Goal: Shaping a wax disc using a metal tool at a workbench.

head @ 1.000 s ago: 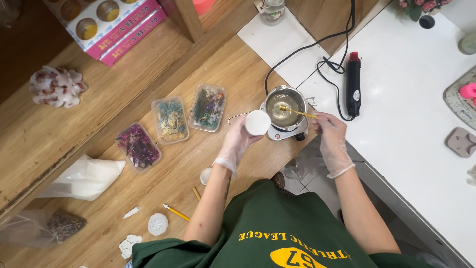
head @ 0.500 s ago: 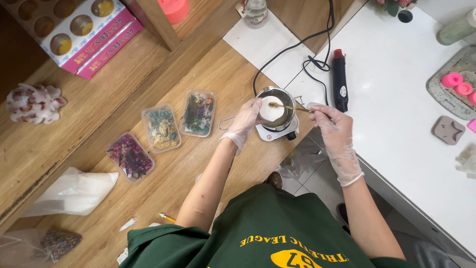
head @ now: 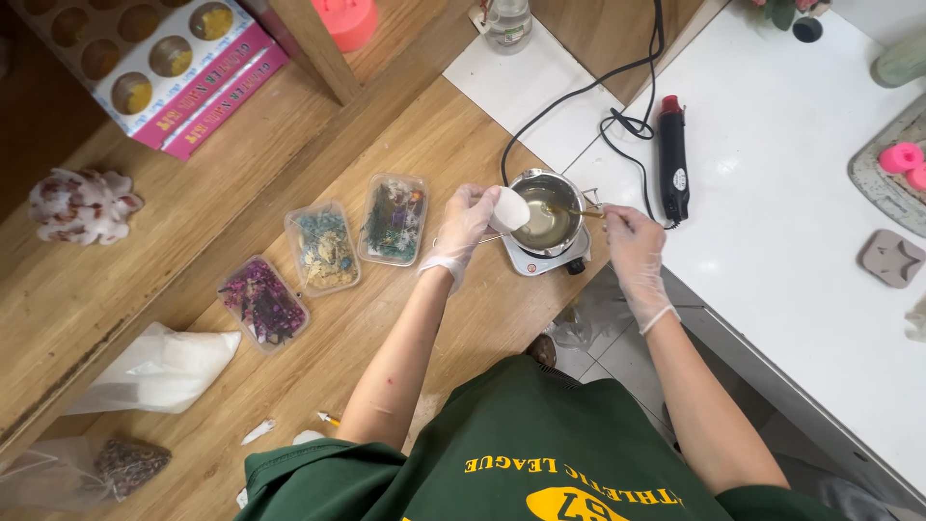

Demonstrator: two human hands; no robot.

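My left hand (head: 465, 220), in a clear glove, holds a small white cup (head: 508, 208) tipped against the left rim of a steel melting pot (head: 546, 219). The pot holds pale liquid and sits on a small white hot plate (head: 545, 259). My right hand (head: 626, 237), also gloved, pinches a thin yellow stick (head: 577, 211) whose far end reaches into the pot.
Three clear tubs of dried flowers (head: 325, 247) lie left of the pot on the wooden bench. A black heat gun (head: 673, 160) and its cable rest on the white counter (head: 791, 241). A pink box of moulds (head: 159, 68), a white bag (head: 159, 369) and a grey mould (head: 891, 259) are around.
The cup went from upright beside the pot, to over its mouth, to tilted at its left rim. My right hand kept the stick in the pot.
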